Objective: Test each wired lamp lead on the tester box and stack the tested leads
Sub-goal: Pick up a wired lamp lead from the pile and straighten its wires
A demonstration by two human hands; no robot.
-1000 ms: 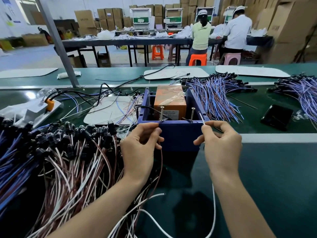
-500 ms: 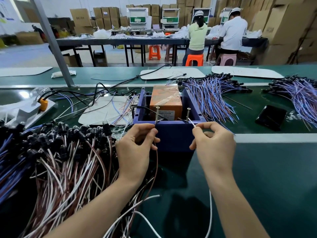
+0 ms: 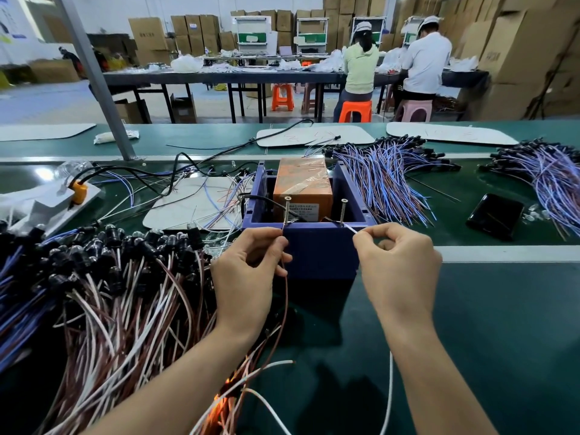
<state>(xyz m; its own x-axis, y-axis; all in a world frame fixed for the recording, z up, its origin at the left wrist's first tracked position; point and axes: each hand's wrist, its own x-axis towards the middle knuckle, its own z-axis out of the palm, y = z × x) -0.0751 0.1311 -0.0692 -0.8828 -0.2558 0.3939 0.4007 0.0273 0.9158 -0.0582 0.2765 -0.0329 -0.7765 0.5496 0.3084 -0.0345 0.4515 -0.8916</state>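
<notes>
The blue tester box stands in front of me with an orange block inside and two upright screws at its near rim. My left hand pinches the brown wire of a lamp lead, its tip at the left screw. My right hand pinches the white wire, its tip at the foot of the right screw. An orange glow shows low between my forearms, where the wires run down. The lamp itself is hidden among wires.
A big heap of brown-and-white leads with black lamp holders fills the left. Blue-and-purple lead bundles lie behind right and at the far right. A black phone lies right of the box. Two people sit at a far table.
Both wire tips have come to the screws: the right hand's white wire lowered onto the right screw's foot. An orange glow now shows near the bottom edge. The view shifted slightly.
</notes>
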